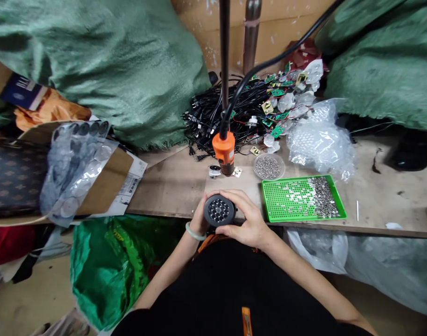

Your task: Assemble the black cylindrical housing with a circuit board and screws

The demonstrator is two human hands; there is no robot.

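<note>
Head view: the left hand (199,218) cups one side of a round black lamp housing (218,210) and the right hand (247,218) wraps the other with fingers spread; the grip is narrow, the housing held snugly between both palms, its face of round cells upward, just at the front edge of a wooden workbench (171,198); to the right, a green perforated tray (283,200) carries small metal pieces heaped toward its far end; a round clear dish (268,167) holds steel balls; an orange electric screwdriver (223,151) hangs above the bench; behind, black power cords (213,114) tangle with green circuit boards (278,92).
</note>
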